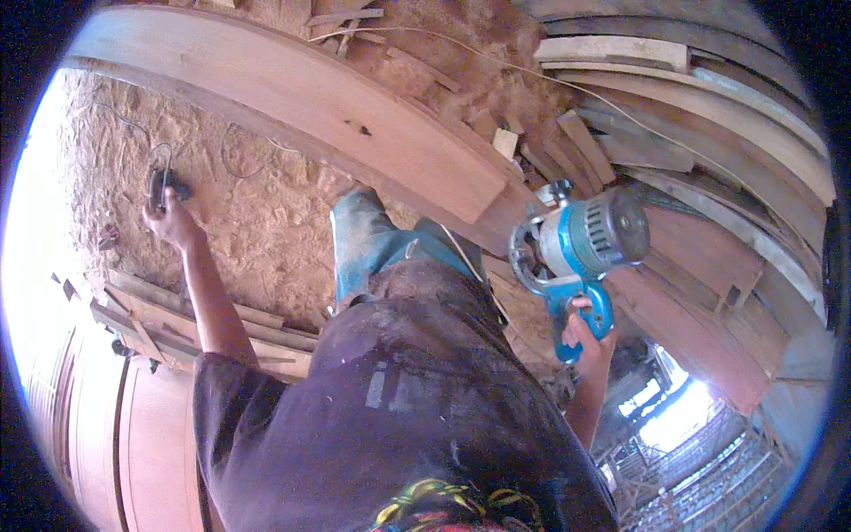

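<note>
My right hand (581, 330) is wrapped round the blue D-shaped handle of a router (581, 239), a blue and silver power tool with a vented grey motor end. The router is tilted beside the long wooden beam, and I cannot tell whether it touches the wood. Off to the left, my left hand (175, 222) is closed on a small black object (161, 186) with a thin dark cord rising from it. Its exact kind does not show. The wooden beam (381, 137), with a dark knot in it, runs across in front of my legs.
Sawdust and shavings (275, 208) cover the ground, where a thin cable (226, 160) loops. Stacked planks (709, 84) and offcuts (581, 146) lie at the far right. A pale cord (620, 111) crosses them. More boards (168, 306) lie at the left, near large wooden panels (155, 434).
</note>
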`<state>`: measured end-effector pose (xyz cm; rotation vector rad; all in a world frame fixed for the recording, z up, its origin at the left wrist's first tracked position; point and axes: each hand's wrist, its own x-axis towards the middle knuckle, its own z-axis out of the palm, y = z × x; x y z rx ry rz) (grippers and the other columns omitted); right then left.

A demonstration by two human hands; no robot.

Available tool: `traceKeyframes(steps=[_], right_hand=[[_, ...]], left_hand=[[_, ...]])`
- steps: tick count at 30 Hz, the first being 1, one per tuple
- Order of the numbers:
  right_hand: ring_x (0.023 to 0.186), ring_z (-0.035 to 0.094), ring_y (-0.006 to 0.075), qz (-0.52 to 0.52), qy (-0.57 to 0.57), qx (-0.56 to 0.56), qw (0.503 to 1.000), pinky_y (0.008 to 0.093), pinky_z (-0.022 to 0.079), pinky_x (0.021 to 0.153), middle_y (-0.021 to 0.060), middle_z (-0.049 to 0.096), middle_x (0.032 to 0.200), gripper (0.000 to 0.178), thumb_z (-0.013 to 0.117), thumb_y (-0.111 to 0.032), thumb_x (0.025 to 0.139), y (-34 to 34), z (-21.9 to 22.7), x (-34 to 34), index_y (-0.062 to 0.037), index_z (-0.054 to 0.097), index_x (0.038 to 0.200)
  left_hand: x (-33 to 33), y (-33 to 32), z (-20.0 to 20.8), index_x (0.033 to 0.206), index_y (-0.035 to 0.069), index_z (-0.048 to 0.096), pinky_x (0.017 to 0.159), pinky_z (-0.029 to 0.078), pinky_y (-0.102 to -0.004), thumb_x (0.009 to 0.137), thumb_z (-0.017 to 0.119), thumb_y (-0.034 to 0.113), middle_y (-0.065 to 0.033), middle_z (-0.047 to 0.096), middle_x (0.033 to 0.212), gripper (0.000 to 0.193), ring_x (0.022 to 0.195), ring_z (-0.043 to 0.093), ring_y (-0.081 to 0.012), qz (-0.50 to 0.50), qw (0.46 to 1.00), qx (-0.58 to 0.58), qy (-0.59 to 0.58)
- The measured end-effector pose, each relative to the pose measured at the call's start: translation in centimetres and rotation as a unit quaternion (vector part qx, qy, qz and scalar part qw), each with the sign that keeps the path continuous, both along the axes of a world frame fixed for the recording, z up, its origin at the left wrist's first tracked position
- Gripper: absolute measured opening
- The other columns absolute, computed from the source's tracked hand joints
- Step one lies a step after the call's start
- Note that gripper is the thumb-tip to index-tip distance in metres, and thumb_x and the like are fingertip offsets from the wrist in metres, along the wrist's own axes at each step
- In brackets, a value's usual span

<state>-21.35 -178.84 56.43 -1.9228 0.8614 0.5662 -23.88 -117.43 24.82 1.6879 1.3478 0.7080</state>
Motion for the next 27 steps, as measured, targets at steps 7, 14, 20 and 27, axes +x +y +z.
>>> traceKeyframes(steps=[7, 14, 20, 27], right_hand=[[0.060, 0.055, 0.0097, 0.072, 0.004, 0.091, 0.993, 0.0287, 0.045, 0.057, 0.0010, 0.060, 0.075, 0.029, 0.073, -0.005, 0.090, -5.9, -2.4, -0.3, -0.0048, 0.065, 0.118], [0.063, 0.058, 0.0094, 0.186, -0.042, 0.186, 0.964, 0.0280, 0.049, 0.059, 0.0002, 0.065, 0.078, 0.026, 0.076, -0.009, 0.091, -11.2, -5.9, 0.1, -0.0064, 0.068, 0.116], [0.059, 0.054, 0.0092, 0.185, -0.093, 0.214, 0.955, 0.0286, 0.046, 0.055, 0.0036, 0.064, 0.077, 0.023, 0.073, -0.002, 0.092, -12.6, -8.9, 0.5, -0.0007, 0.066, 0.114], [0.058, 0.056, 0.0077, 0.253, -0.159, 0.238, 0.924, 0.0255, 0.045, 0.053, 0.0004, 0.065, 0.075, 0.023, 0.077, -0.008, 0.091, -12.9, -10.4, 2.0, -0.0042, 0.069, 0.112]], left_hand=[[-4.6, -24.5, 2.2, 0.121, 0.005, 0.073, 0.099, 0.053, -0.0337, 0.098, 0.062, 0.001, -0.0075, 0.073, 0.121, 0.026, 0.112, 0.067, -0.0197, -0.375, 0.907, -0.193, -0.003], [-1.9, -44.9, 8.0, 0.128, 0.007, 0.067, 0.101, 0.052, -0.0439, 0.088, 0.072, 0.021, -0.0174, 0.072, 0.121, 0.043, 0.115, 0.068, -0.0345, -0.747, 0.617, -0.246, -0.028], [-2.9, -47.2, 5.5, 0.143, 0.008, 0.058, 0.112, 0.045, -0.0444, 0.084, 0.075, 0.028, -0.0203, 0.064, 0.139, 0.064, 0.131, 0.060, -0.0359, -0.762, 0.592, -0.257, 0.050], [-3.7, -53.8, -0.6, 0.144, 0.012, 0.060, 0.113, 0.043, -0.0439, 0.090, 0.068, 0.036, -0.0175, 0.063, 0.143, 0.059, 0.131, 0.059, -0.0340, -0.781, 0.538, -0.296, 0.115]])
